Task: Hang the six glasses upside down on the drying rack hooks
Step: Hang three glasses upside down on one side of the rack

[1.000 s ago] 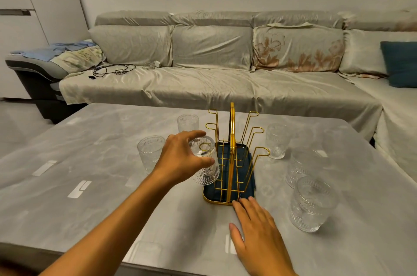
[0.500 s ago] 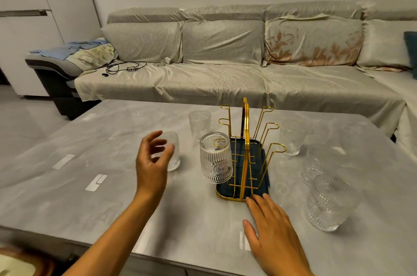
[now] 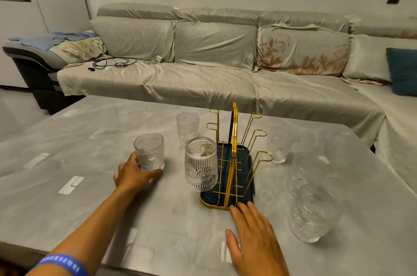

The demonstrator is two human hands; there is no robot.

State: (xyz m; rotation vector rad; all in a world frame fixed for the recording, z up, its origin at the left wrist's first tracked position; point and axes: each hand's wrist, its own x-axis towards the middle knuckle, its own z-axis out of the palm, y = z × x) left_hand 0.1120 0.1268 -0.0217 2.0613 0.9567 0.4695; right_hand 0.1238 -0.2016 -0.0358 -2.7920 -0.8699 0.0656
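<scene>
Reaching for the second glass (image 3: 149,154): in the head view, the only one, the left hand (image 3: 133,175) is cupped at the base of an upright glass on the grey table (image 3: 90,203), thumb under its near side, fingers hidden behind it. Grip looks partly closed but not yet a lift; whether the hand is fully clamped, cannot tell.

Right hand (image 3: 255,237) lies flat and spread on the table, fingertips (image 3: 239,207) touching the near edge of the drying rack (image 3: 233,162), holding nothing, apparently steadying the base.

One hung glass (image 3: 200,164) sits inverted on the front-left hook, tilted outward. Five hooks bare. Four more glasses stand on the table: far-left glass (image 3: 187,127), a right-rear glass (image 3: 278,143), a right-middle glass (image 3: 301,175), near-right glass (image 3: 314,213).

Risks, judged:
- Embossed wall, low pinch near base: glass may slip or tip as it is turned over.
- Next left hook stands just behind the hung glass; a careless pass could knock the two together.
- Load only on left side: rack could rock if the right hand lets go.
</scene>
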